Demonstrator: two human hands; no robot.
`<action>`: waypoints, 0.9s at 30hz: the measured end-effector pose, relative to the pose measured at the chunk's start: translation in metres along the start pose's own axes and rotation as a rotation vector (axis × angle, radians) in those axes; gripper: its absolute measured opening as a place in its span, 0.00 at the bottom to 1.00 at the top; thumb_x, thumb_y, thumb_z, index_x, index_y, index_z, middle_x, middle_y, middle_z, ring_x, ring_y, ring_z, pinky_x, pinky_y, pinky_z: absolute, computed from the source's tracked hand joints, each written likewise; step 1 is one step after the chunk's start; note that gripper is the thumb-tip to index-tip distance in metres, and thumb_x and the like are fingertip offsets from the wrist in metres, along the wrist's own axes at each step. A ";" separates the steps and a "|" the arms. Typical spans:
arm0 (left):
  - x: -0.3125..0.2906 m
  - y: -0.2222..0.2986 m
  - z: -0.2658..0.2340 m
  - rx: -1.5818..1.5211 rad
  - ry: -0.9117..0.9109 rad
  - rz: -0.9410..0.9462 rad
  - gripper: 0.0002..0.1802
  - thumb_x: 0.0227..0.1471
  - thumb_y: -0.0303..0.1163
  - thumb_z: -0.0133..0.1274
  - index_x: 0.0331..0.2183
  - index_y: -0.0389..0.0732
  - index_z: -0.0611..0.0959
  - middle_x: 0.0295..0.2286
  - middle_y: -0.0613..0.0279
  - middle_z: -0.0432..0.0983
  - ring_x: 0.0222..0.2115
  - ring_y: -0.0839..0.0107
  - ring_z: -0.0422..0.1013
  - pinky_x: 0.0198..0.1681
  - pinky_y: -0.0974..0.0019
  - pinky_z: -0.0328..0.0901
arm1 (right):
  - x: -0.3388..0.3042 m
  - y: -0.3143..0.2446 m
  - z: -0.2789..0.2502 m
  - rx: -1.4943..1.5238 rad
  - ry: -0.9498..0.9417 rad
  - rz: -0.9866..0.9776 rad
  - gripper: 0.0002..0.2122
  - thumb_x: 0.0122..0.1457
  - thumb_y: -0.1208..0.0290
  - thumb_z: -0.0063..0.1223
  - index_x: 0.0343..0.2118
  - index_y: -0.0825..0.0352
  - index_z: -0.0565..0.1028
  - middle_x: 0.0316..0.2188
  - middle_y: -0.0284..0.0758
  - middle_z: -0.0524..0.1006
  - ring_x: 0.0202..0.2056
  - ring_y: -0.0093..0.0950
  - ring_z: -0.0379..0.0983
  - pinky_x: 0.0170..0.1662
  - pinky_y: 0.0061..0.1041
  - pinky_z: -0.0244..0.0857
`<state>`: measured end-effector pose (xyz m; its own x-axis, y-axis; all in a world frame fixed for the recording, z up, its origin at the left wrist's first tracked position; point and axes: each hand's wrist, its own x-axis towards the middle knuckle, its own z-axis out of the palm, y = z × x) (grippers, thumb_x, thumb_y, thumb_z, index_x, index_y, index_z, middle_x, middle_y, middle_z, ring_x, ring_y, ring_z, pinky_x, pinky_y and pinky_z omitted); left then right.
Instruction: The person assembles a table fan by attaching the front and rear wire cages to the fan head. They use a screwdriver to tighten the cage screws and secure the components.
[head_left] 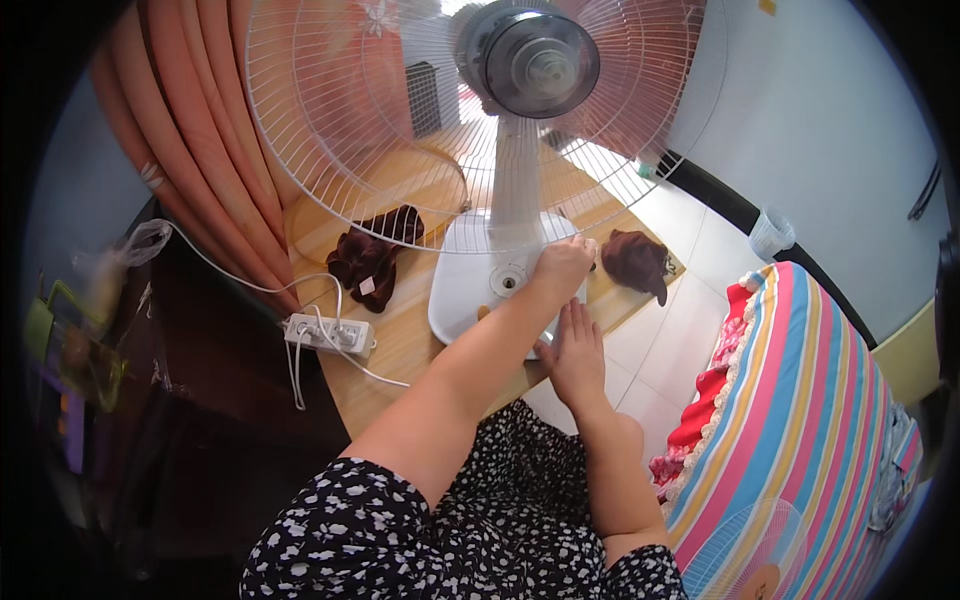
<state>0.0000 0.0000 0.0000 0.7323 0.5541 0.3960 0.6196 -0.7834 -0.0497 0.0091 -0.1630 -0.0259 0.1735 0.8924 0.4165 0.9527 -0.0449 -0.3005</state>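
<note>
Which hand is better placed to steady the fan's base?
Probably the right hand: it lies open at the near right corner of the base, while the left hand looks curled, farther out.

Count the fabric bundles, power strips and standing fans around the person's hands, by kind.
Brown fabric bundles: 2, one bundle left of the fan base, another bundle right of it
White power strips: 1
White standing fans: 1
Total: 4
</note>
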 end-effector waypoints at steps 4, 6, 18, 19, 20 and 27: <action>0.032 -0.003 0.013 0.121 -0.046 -0.161 0.10 0.44 0.27 0.49 0.33 0.40 0.78 0.32 0.59 0.75 0.35 0.65 0.73 0.33 0.67 0.69 | -0.003 0.003 -0.002 0.010 0.046 -0.013 0.33 0.52 0.54 0.51 0.53 0.76 0.59 0.56 0.46 0.59 0.58 0.40 0.53 0.59 0.40 0.46; 0.051 -0.016 0.027 0.266 -0.061 -0.231 0.11 0.43 0.26 0.50 0.34 0.39 0.80 0.32 0.58 0.74 0.35 0.65 0.73 0.34 0.66 0.68 | -0.003 0.004 -0.005 0.011 0.061 -0.018 0.33 0.51 0.54 0.51 0.53 0.76 0.60 0.56 0.46 0.59 0.58 0.39 0.54 0.58 0.39 0.47; -0.064 0.018 -0.039 -0.132 0.074 0.030 0.14 0.45 0.30 0.49 0.37 0.49 0.79 0.38 0.69 0.73 0.45 0.72 0.67 0.58 0.54 0.47 | -0.004 0.014 0.014 0.405 0.104 0.094 0.41 0.46 0.65 0.60 0.58 0.75 0.47 0.59 0.53 0.49 0.59 0.49 0.47 0.60 0.36 0.45; -0.072 0.015 -0.047 -0.228 0.018 -0.003 0.15 0.45 0.31 0.49 0.39 0.51 0.78 0.41 0.70 0.73 0.47 0.73 0.65 0.59 0.54 0.45 | -0.004 0.012 0.012 0.380 0.156 0.074 0.40 0.46 0.68 0.60 0.59 0.73 0.47 0.59 0.52 0.48 0.59 0.49 0.46 0.60 0.36 0.44; -0.081 0.009 -0.049 -0.216 0.034 -0.031 0.16 0.44 0.31 0.52 0.40 0.52 0.78 0.41 0.69 0.72 0.45 0.71 0.66 0.59 0.54 0.46 | -0.002 0.013 0.007 0.244 0.133 0.019 0.41 0.48 0.66 0.58 0.60 0.72 0.45 0.61 0.49 0.46 0.60 0.48 0.44 0.61 0.37 0.41; -0.111 -0.057 -0.066 -0.393 0.219 -0.327 0.15 0.39 0.30 0.57 0.35 0.48 0.81 0.35 0.65 0.76 0.40 0.66 0.68 0.51 0.60 0.56 | 0.038 0.017 0.006 0.178 0.036 0.011 0.35 0.56 0.52 0.44 0.59 0.70 0.50 0.61 0.45 0.47 0.62 0.40 0.42 0.61 0.41 0.39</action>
<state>-0.1354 -0.0351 0.0198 0.4173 0.7472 0.5172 0.6222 -0.6497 0.4367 0.0301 -0.1266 -0.0204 0.1955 0.8754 0.4422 0.8920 0.0287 -0.4512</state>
